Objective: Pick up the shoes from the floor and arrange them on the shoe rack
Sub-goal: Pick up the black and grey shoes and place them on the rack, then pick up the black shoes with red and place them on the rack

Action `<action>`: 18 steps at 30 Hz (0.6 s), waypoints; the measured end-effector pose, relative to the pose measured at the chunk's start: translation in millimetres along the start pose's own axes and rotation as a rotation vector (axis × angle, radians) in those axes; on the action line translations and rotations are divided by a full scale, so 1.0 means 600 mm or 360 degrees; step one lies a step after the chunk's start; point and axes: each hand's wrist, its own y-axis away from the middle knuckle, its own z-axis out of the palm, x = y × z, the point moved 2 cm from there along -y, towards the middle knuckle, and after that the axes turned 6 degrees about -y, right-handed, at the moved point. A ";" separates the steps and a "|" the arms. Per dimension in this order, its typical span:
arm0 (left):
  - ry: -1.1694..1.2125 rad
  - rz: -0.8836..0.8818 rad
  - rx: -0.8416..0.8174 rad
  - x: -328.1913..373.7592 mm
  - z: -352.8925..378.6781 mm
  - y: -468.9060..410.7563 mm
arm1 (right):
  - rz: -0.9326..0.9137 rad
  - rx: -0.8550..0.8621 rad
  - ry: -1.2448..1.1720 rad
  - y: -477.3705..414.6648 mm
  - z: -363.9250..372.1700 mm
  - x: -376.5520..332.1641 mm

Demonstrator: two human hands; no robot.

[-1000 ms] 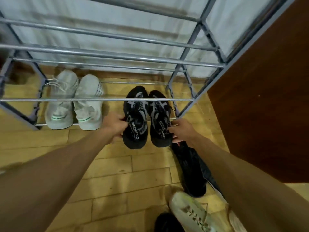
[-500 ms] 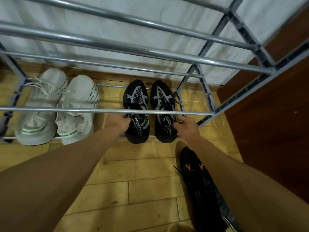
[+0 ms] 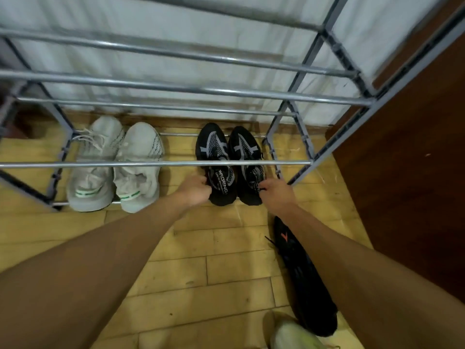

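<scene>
Two black sneakers with grey mesh rest side by side on the bottom tier of the metal shoe rack (image 3: 161, 163), toes toward the wall. My left hand (image 3: 195, 188) grips the heel side of the left black sneaker (image 3: 214, 157). My right hand (image 3: 275, 195) grips the heel of the right black sneaker (image 3: 247, 154). A pair of white sneakers (image 3: 115, 162) sits on the same tier to the left. A black shoe with orange marks (image 3: 299, 268) lies on the floor under my right forearm.
A pale green-white shoe (image 3: 292, 335) lies at the bottom edge on the wooden floor (image 3: 201, 280). A dark brown wooden panel (image 3: 407, 187) stands right of the rack. Several horizontal rack bars cross above the shoes; white cloth (image 3: 176, 28) hangs behind.
Both hands have pushed the black sneakers forward from the rack's front edge onto the bottom tier. The view has shifted closer to the rack.
</scene>
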 end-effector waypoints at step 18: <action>-0.0401 -0.0021 0.0503 -0.061 -0.421 0.658 | -0.1299 -0.0543 0.0847 0.468 -0.007 -0.459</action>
